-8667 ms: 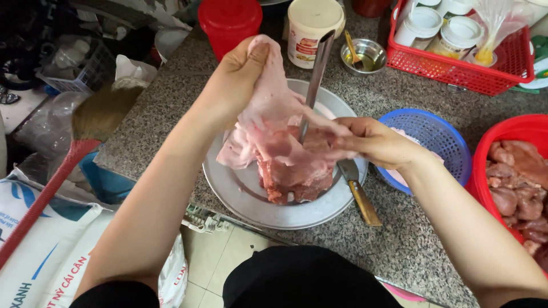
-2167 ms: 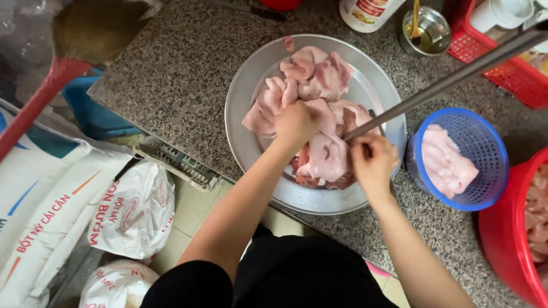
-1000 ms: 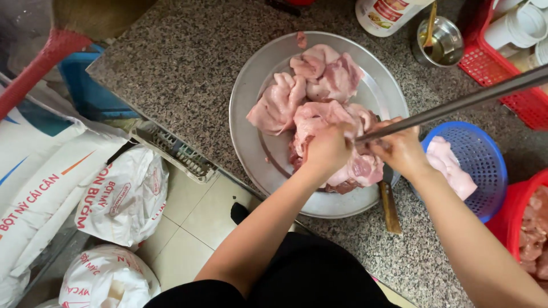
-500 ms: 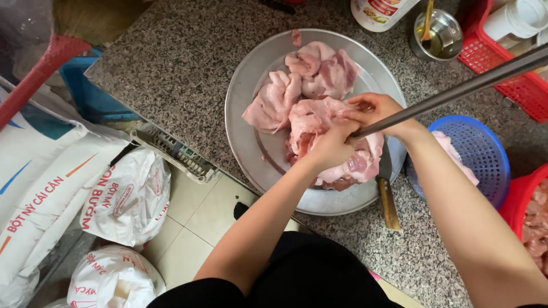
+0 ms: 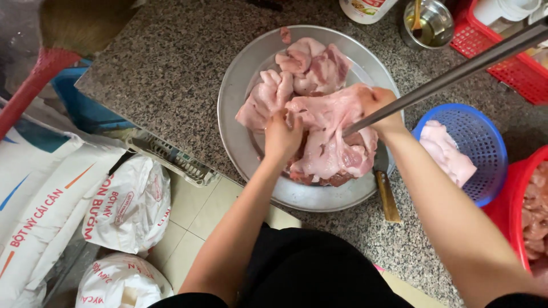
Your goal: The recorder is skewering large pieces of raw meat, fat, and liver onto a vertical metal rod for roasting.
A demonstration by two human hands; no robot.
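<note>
Speckled stone counter (image 5: 171,63), metal tray (image 5: 240,142), left hand (image 5: 282,134) and right hand (image 5: 381,107) both clamped on raw meat (image 5: 328,122)

Food-prep kitchen, we judged: speckled granite counter (image 5: 171,63), raw meat (image 5: 319,120) in metal tray (image 5: 240,97), flour sacks (image 5: 40,199).

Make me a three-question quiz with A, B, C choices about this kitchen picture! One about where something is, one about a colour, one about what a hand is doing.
1. Where does the raw meat lie?
A. on the floor
B. in the round metal tray
C. in a sack

2. What colour is the small basket beside the tray?
A. blue
B. green
C. yellow

3. What is the left hand doing?
A. resting flat on the counter
B. holding a cup
C. gripping the meat

Answers: 1 B, the pink pieces fill the tray; 2 A, its mesh is blue; 3 C, its fingers close on the meat.
</note>
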